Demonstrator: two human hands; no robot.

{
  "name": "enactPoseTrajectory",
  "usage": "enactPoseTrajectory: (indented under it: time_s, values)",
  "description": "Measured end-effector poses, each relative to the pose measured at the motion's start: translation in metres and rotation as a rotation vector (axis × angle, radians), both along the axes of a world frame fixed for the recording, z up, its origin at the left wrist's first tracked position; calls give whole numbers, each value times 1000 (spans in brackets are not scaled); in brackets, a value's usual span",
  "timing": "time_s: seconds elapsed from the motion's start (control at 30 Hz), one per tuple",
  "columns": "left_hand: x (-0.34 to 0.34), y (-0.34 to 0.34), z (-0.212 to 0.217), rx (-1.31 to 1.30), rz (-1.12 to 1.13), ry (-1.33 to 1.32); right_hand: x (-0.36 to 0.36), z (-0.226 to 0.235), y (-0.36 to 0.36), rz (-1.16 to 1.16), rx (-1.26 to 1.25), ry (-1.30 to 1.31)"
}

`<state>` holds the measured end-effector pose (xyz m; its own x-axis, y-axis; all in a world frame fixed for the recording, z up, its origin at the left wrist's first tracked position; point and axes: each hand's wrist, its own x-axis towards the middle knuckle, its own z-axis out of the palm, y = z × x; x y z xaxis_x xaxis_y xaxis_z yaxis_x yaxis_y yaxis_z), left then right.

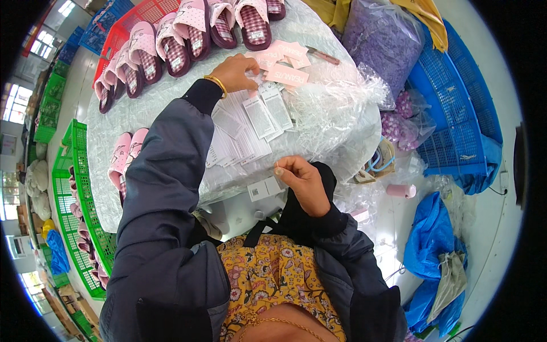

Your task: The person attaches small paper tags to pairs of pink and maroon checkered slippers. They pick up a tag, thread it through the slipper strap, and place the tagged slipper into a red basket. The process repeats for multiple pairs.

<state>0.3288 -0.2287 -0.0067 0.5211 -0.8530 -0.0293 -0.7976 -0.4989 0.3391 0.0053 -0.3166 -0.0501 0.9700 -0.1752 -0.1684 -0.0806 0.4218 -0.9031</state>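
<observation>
Over the upper middle of the table my left hand (236, 74) bends its fingers toward a group of pink card tags (286, 74), thumb and forefinger apart. A small pink piece shows just below its fingertips. Spread beneath and beside that hand are several white printed paper tags (242, 128), overlapping one another. Closer to me, at the table's front edge, my right hand (305, 182) pinches thumb against forefinger. Right under this pinch hangs a white tag (264, 189) with a square code; the exact point of hold is hard to see.
Pink slippers (191, 25) with checked insoles line the table's far left, and another pair (126, 157) lies nearer. A small knife-like tool (323, 55) rests behind the tags. Clear plastic (330, 108) covers the right side. Green crates (85, 211) and a blue basket (450, 108) flank the table.
</observation>
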Motion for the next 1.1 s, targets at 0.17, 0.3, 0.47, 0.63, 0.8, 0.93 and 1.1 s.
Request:
enactPoseTrajectory:
  time_s: [0.17, 0.3, 0.47, 0.63, 0.8, 0.93, 1.1]
  values:
    - [-2, 0, 0, -48, -104, 13, -1, -2, 1, 8, -1, -6]
    - [-26, -9, 12, 14, -8, -119, -2, -2, 0, 0, -19, 2]
    - [-42, -20, 5, 24, 161, -171, -1, 2, 2, 13, -21, 5]
    - [-50, -33, -2, 84, 339, -140, -2, 2, 1, 46, -42, 24]
    - [-45, -41, -2, 114, 434, -58, -2, 1, 4, 42, -55, 12]
    - [-35, -37, 0, 124, 330, -26, -5, 0, 0, 30, -54, 2]
    - [-3, -28, -16, 43, 150, 72, -7, -1, -1, 29, -81, -5]
